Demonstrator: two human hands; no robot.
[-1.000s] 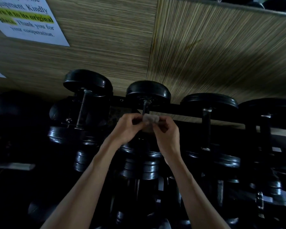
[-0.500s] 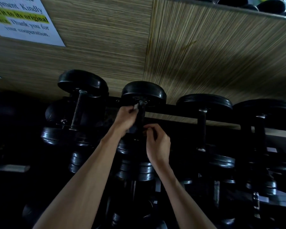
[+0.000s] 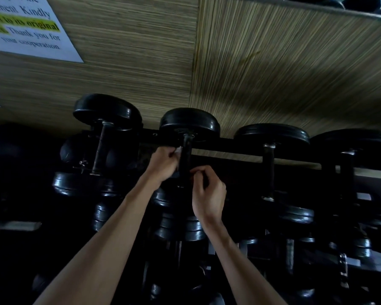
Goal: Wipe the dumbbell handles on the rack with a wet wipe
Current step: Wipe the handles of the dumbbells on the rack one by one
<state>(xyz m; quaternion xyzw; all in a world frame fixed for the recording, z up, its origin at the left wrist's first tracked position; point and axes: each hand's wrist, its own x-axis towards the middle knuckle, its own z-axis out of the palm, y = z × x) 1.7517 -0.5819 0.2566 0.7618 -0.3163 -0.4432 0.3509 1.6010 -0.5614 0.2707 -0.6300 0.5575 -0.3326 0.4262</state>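
Wood-panelled wall behind the rack (image 3: pixel 227 148): upright dumbbell handle (image 3: pixel 186 155) runs between both hands, left hand (image 3: pixel 163 164) pinching the wipe (image 3: pixel 178 151) beside it, right hand (image 3: pixel 208 194) curled, apparently empty.

White paper notice (image 3: pixel 29 27) taped to the wood-grain wall panel (image 3: pixel 130 62), upper left — cut off by the frame edge, printed in dark serif type. Legible lines: "…pment. Kindly"; "…n it to its original", under a yellow highlighter band; "Thank you for"; "your cooperation." The topmost line is cropped and partly unreadable. No other readable lettering — dumbbells included.
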